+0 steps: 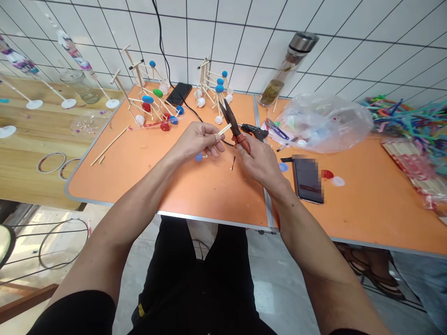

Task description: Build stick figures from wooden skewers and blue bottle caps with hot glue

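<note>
Left hand point(206, 138) pinched on thin wooden sticks point(225, 129), ends poking past fingertips toward red-handled scissors point(231, 120), right hand point(259, 156) wrapped around scissor grips.

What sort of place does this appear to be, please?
Probably an informal craft workspace: stick models stand on the orange table, colourful pipe cleaners lie at the right, and the right hand holds scissors.

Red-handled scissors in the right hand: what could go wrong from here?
The red-handled scissors are open close to the left hand, which holds thin wooden sticks; a slip might nick it. Their tips point toward the blue-capped stick model, so a forward jerk could knock it. The black glue gun lies just beyond the right hand; if hot, which I can't tell, it might burn.
</note>
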`<state>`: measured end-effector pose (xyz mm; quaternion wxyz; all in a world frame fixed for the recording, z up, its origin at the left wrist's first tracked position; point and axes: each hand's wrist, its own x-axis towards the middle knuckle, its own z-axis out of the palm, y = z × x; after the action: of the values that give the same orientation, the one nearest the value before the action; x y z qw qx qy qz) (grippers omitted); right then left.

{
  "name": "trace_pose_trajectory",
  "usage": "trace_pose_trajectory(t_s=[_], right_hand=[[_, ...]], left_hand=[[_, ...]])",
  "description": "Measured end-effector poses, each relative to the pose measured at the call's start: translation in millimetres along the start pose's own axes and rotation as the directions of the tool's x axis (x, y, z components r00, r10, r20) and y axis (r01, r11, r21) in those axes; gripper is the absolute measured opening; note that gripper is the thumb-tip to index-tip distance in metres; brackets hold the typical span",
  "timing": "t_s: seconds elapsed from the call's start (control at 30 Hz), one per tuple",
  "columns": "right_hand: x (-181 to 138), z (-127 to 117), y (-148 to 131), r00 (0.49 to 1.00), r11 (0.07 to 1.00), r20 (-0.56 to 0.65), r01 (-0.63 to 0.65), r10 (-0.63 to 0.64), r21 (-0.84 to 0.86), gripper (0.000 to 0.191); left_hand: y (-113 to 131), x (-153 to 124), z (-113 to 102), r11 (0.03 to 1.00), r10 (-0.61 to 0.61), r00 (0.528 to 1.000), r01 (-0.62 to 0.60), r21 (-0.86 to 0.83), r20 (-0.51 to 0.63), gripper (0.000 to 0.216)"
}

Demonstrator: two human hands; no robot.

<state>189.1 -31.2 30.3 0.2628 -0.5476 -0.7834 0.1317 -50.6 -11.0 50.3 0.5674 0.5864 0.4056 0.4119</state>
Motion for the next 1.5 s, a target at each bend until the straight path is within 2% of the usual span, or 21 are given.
trace_pose_trajectory(t_s=[0.2, 0.33, 0.63, 0.83, 1.07, 1.23, 1.4, 1.5], right_hand=[[2.5, 2.1, 3.4, 1.0, 1.0, -0.016, -0.015, 0.015, 0.001, 0.033], [3.3, -0.7, 2.0, 1.0, 1.0, 0.01, -0.029, 0.029, -0.008, 0.036], [1.2, -1.4, -3.5, 0.989, 0.983, 0.093, -0.123, 0.111, 0.136, 0.029], [1.4, 7.9, -3.2, 0.994, 0.966, 0.037, -0.104, 0.098, 0.237, 0.034], [2.8, 14.0, -3.0, 0.992, 0.958, -0.027, -0.113, 0.125, 0.263, 0.037], [8.2, 7.5, 7.4, 0.991, 0.932, -0.084, -0.068, 0.104, 0.356, 0.044], [6.6, -14.6, 4.0, 0.992, 0.945, 0.11, 0.026, -0.066, 0.327, 0.041], [2.0, -15.7, -5.2, 0.924, 0.962, 0.312, 0.152, -0.22, 0.227, 0.031]], left_hand=[[0.2, 0.0, 1.1, 1.0, -0.015, 1.0, 0.015, 0.005, 0.002, 0.024], [0.2, -0.5, 1.9, 1.0, -0.02, 1.0, 0.02, 0.006, 0.005, 0.025], [2.1, -1.4, 0.5, 1.0, -0.003, 1.0, 0.003, -0.021, 0.025, 0.024], [2.5, -1.7, 0.6, 0.999, -0.01, 1.0, 0.011, -0.037, 0.008, 0.031], [4.3, -1.3, 1.4, 0.998, -0.036, 0.999, 0.035, -0.048, -0.006, 0.033], [5.0, 1.4, -5.8, 0.996, -0.02, 0.996, 0.011, -0.094, -0.092, 0.031], [3.2, 10.7, -24.5, 0.971, -0.081, 0.96, 0.015, -0.237, -0.269, 0.026], [1.6, 14.4, -33.7, 0.954, -0.11, 0.943, 0.011, -0.299, -0.314, 0.026]])
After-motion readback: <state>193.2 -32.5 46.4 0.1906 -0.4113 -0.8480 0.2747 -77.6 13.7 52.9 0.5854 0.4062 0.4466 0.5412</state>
